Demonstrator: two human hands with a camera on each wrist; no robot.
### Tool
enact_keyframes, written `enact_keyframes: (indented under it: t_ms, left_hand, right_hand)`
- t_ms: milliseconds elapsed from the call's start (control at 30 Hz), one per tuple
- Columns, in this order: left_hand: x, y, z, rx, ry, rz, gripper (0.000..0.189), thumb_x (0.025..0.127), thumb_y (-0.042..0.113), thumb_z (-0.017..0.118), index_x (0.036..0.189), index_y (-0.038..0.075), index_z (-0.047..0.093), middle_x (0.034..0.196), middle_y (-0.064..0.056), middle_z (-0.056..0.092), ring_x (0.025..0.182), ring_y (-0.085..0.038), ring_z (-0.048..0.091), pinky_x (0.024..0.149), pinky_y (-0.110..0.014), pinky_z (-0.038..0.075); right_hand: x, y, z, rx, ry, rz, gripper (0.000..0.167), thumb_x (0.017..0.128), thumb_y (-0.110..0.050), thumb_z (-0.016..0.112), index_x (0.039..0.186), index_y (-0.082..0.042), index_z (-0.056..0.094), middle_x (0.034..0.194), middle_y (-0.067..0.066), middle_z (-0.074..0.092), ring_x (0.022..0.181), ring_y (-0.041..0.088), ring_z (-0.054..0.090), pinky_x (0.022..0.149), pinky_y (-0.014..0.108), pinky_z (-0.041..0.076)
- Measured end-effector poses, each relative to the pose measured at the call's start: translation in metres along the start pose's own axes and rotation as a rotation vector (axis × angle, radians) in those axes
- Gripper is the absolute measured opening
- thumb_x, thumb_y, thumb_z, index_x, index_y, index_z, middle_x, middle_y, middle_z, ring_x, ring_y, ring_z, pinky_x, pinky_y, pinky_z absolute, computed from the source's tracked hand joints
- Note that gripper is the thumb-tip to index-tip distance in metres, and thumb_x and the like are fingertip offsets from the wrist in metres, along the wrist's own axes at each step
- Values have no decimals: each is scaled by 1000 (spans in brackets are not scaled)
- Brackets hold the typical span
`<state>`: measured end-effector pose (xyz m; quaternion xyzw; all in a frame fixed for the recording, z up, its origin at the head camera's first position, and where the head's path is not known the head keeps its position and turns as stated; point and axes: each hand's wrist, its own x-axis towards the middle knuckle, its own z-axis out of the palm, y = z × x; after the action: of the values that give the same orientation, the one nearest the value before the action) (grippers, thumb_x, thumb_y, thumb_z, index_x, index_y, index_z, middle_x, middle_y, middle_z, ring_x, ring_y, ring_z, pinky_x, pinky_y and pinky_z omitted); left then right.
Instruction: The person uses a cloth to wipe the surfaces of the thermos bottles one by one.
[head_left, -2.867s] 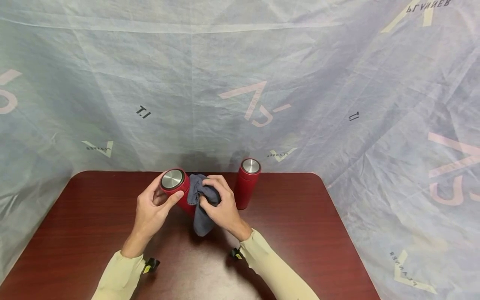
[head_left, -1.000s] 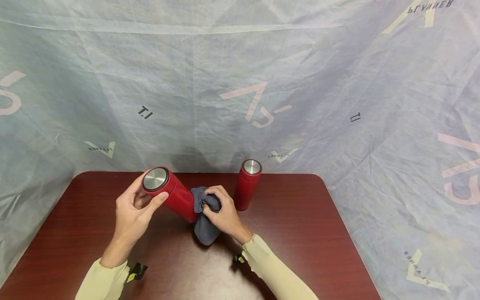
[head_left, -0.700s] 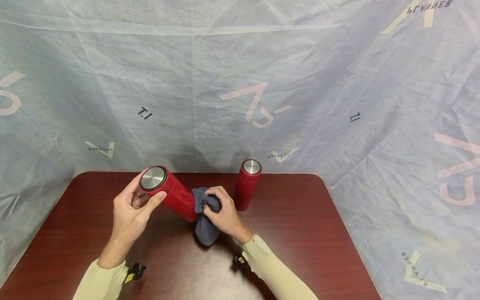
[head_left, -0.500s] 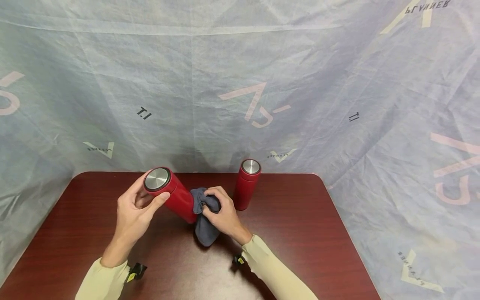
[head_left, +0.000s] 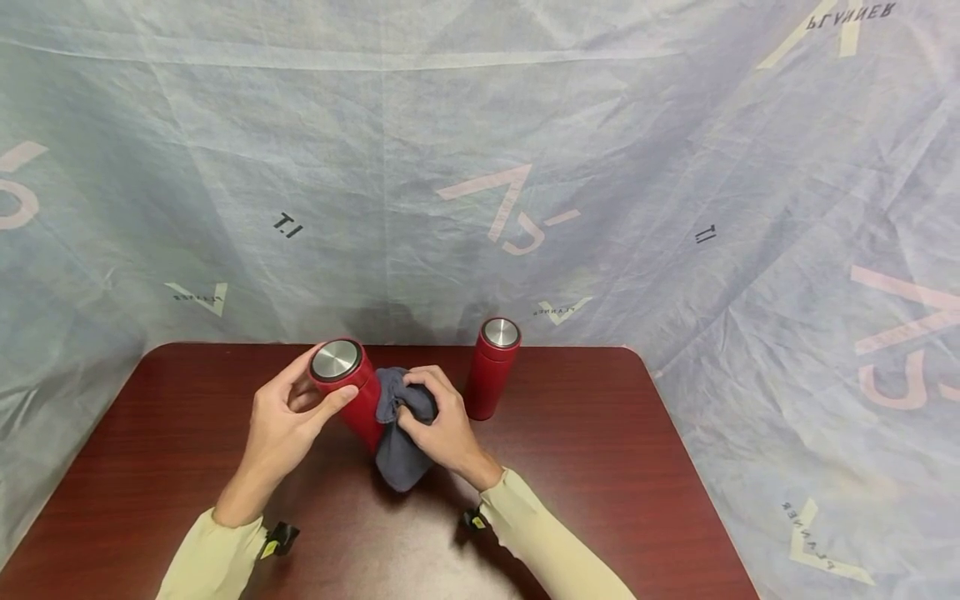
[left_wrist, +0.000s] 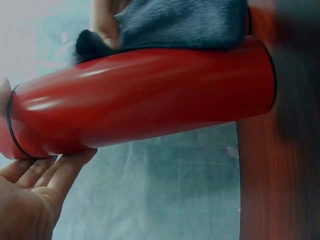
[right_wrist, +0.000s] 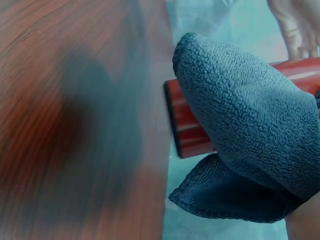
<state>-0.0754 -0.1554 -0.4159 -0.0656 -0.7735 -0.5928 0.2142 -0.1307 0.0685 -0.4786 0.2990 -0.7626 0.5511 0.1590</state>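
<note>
A red thermos flask (head_left: 358,410) with a brushed metal lid top leans in my left hand (head_left: 288,421), whose thumb and fingers grip it just below the lid. In the left wrist view the flask (left_wrist: 145,97) lies across the picture, its black-edged base close to the table. My right hand (head_left: 444,423) pinches a bunched blue-grey cloth (head_left: 405,454) and presses it against the flask's right side. The right wrist view shows the cloth (right_wrist: 255,110) draped along the flask near its base, with a corner hanging free; most of the right hand is hidden there.
A second red flask (head_left: 492,375) stands upright on the dark reddish wooden table (head_left: 585,467), just behind and right of my right hand. A grey printed fabric sheet (head_left: 390,167) hangs along the table's back edge and both sides.
Over the last second my left hand has brought the flask's lid end rightward, making it more upright. The cloth and right hand have shifted slightly left along it. The second flask stays put.
</note>
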Motion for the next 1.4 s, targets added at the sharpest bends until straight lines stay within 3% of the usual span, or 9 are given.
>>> enact_keyframes:
  t_ms: [133,367,700,967,1033,1233,1400]
  left_hand:
    - [1,0,2,20,-33,-20,68,90,9,89,152,16,63,124,9,73,95,1,74,82,-14,58]
    - [4,0,6,19,-49,-42,67,88,13,91,150,13,64,127,-16,76,93,3,75,80,-14,58]
    - [8,-2,14,63,-66,-86,65,90,24,91,149,12,65,128,-15,76,94,3,74,80,-12,57]
    - [9,-5,15,103,-63,-113,59,98,28,83,150,9,63,131,-18,74,99,10,69,82,-9,54]
    - [9,-5,15,114,-64,-114,58,99,30,81,150,8,63,131,-18,74,104,4,71,84,-8,53]
    - [10,-3,17,139,-61,-132,61,101,35,78,152,8,60,130,-18,74,113,-31,75,84,-6,51]
    - [11,-3,19,141,-61,-140,60,102,37,77,152,8,61,128,-19,75,113,-34,75,83,-5,51]
  right_hand:
    - [2,-10,-1,15,19,-21,38,85,1,76,120,-12,69,128,5,65,121,19,64,108,34,52]
    - [5,-21,-3,20,57,-85,39,85,1,77,122,-10,68,129,7,64,119,21,65,106,35,54]
    - [3,-28,-4,-16,119,-140,39,87,0,79,123,-10,67,131,9,62,121,23,65,106,35,54]
    - [0,-34,1,-65,144,-274,40,86,4,79,123,-7,68,134,15,60,122,29,65,107,40,55]
    - [0,-35,1,-80,144,-301,41,85,4,78,123,-7,68,134,15,60,122,29,65,107,41,56]
    - [-2,-35,2,-150,141,-362,42,81,5,75,121,-8,70,133,16,61,117,29,66,104,40,57]
    - [-4,-33,2,-232,146,-406,40,80,1,77,119,-10,72,134,15,62,118,28,65,105,40,56]
